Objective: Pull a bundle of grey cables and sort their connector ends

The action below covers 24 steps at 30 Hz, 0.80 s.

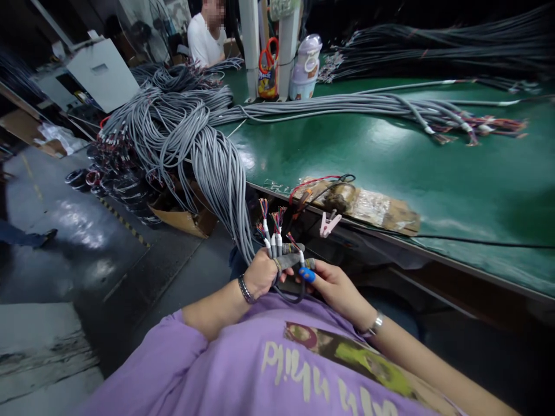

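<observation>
My left hand [261, 271] is closed round the ends of several grey cables [273, 234], whose stripped coloured wires stick up above my fist. My right hand [333, 286] is curled beside it, fingertips touching the same cable ends; one finger wears a blue wrap [306, 274]. The cables run up from my left hand into a thick grey bundle [217, 167] that hangs over the corner of the green table [390, 156]. Both hands are held just below the table's front edge, above my purple shirt.
A large heap of grey cables [169, 115] covers the table's far left corner. More cable bundles [433, 110] lie across the back. A white clip [328, 224] and a taped cardboard pad [373, 205] sit at the table edge. A person in white [206, 37] sits beyond.
</observation>
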Tool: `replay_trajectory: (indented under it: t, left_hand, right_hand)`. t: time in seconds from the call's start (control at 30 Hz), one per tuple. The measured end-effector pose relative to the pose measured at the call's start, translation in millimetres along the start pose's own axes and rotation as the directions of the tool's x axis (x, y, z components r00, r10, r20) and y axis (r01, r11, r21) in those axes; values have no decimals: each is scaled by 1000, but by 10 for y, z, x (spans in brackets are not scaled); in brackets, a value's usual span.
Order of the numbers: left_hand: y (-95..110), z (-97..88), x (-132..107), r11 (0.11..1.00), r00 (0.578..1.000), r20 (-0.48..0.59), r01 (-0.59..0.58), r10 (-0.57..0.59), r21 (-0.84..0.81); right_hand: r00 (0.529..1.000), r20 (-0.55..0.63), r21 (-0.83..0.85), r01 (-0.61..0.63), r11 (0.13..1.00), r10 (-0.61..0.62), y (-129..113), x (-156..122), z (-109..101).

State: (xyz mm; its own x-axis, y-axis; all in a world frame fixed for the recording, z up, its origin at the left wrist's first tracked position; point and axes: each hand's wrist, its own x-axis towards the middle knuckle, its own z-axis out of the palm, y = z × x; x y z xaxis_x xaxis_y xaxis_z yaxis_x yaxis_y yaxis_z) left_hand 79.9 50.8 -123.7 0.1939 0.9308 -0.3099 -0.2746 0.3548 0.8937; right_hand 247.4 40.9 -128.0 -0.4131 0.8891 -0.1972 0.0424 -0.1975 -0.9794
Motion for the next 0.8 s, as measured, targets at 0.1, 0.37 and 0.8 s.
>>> replay_trajectory:
  t: [0.1,0.37,0.8]
  left_hand:
    - [10,13,6,1000,1000,8,10,-10,1]
    - [-42,-14,6,994,999,14,30,-32,104]
    - [-3,-41,-15,981,988,92,-135,123,139]
  right_hand:
    - [1000,2,37,-18,999,18,-5,8,50]
    - [976,160,156,-171,973,146,92,5,84]
    - [980,101,-10,-172,985,172,-3,-19,-53]
